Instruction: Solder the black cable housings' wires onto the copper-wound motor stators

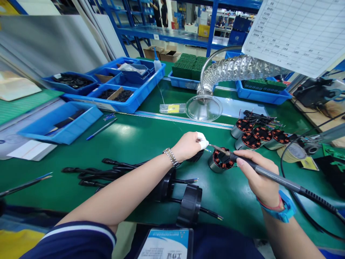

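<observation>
My right hand (256, 172) is wrapped round a soldering iron (265, 172), its tip pointing left. The tip meets thin wire ends close to my left hand (190, 144). White covers sit on the fingertips of that left hand, which are pinched together on a wire (207, 149). Just below the iron's tip stands a motor stator (221, 160), a silver ring with copper windings. A black cable lies partly hidden under my left forearm, near black round caps (190, 205) with cable ends passing through them.
More stators (249, 139) stand at the right, beside a fume hose (237, 73) with a clear hood (204, 108). Blue bins (145, 94) with black parts are at the back left. A blue pen (101, 129) and black cables (107, 171) lie on the green mat.
</observation>
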A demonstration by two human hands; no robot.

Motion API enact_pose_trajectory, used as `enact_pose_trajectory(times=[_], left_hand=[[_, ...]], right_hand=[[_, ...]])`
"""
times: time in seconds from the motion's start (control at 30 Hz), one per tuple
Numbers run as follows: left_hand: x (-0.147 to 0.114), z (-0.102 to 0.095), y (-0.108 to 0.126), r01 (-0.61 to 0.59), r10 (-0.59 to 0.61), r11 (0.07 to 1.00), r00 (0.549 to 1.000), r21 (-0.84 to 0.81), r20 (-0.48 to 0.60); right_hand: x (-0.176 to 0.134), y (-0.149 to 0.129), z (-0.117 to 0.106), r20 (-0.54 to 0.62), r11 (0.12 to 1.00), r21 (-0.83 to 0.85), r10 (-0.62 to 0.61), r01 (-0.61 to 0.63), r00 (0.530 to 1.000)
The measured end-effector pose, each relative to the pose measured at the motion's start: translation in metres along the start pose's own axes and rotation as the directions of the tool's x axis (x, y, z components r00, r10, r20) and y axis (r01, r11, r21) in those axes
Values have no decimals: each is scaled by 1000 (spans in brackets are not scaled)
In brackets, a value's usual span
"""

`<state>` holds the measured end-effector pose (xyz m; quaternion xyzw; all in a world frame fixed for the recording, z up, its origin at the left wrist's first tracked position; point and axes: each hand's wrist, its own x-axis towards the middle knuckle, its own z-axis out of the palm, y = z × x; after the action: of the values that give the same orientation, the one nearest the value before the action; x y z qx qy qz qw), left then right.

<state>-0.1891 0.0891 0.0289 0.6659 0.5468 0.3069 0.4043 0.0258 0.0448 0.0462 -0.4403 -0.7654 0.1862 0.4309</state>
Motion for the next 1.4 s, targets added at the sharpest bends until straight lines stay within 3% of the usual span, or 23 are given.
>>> enact_pose_trajectory(times=[0.27, 0.53, 0.83, 1.03, 1.2, 1.4], left_hand=[[-1, 0, 1, -5, 5, 1000, 1000, 13, -7], [1, 1, 0, 5, -5, 1000, 1000, -3, -11], [1, 0, 0, 1, -1, 1000, 1000, 7, -7], [1, 1, 1, -2, 2, 1000, 1000, 23, -12], [0, 1, 1, -1, 1, 1000, 1000, 15, -9], [0, 1, 3, 9, -9, 1000, 1000, 12, -10]], right_hand=[[-1, 0, -1, -41, 1000, -16, 15, -16, 999], [0, 0, 1, -7, 1000, 19, 6, -6, 1000], [-9, 2, -10, -151, 998, 29, 64, -60, 986], [-12, 4, -8, -264, 998, -53, 31, -47, 964], [-13, 3, -6, -304, 998, -66, 2, -23, 953], [-18, 3, -4, -308, 998, 17, 63, -61, 949]])
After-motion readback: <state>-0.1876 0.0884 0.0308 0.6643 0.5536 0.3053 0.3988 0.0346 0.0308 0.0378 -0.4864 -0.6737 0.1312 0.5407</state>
